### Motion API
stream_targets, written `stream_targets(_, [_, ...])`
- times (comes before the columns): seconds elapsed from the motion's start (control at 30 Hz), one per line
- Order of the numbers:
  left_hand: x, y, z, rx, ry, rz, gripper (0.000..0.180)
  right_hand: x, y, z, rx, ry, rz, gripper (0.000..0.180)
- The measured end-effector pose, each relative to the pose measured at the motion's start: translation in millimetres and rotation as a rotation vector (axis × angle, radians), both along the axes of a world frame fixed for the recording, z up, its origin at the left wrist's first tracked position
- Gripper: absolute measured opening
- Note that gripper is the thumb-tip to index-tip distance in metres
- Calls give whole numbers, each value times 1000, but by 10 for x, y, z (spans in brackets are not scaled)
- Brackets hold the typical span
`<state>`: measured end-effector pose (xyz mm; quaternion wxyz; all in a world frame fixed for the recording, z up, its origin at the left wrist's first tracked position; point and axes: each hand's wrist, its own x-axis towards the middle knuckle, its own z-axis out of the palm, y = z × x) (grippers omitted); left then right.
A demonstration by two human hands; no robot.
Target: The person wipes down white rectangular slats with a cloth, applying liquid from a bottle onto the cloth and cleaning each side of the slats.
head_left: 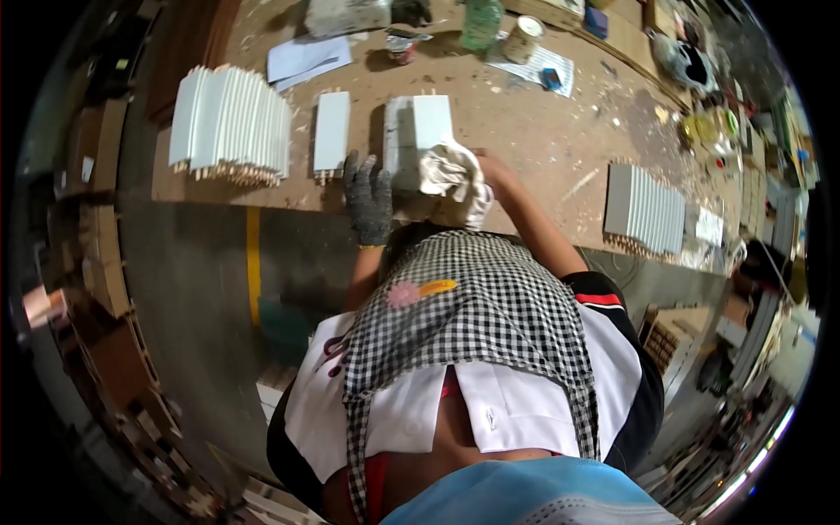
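Note:
My left hand [368,198], in a dark grey knit glove, rests flat at the near edge of the workbench, its fingers against the left side of a white painted block [418,131] with wooden dowels. My right hand [484,171] presses a crumpled white cloth [455,179] onto the near end of that block. A narrower white panel [332,133] lies just left of the block. A black-and-white checked scarf hangs over my chest below.
A row of white slats [229,124] leans on the bench at left, another stack of white slats [646,208] lies at right. Paper sheets [307,59], a tin can [523,39], a green bottle [481,22] and sawdust sit at the back of the wooden workbench [542,144].

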<state>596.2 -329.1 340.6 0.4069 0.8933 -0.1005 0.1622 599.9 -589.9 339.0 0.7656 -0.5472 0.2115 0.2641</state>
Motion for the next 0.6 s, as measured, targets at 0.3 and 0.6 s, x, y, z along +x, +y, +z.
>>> stream_targets(0.3, [-229, 54, -73, -96, 11, 11, 57, -30, -125, 242, -103, -152, -306, 44])
stream_targets(0.6, [20, -480, -557, -743, 343, -119, 74, 249, 350, 387, -985, -1251, 166, 23])
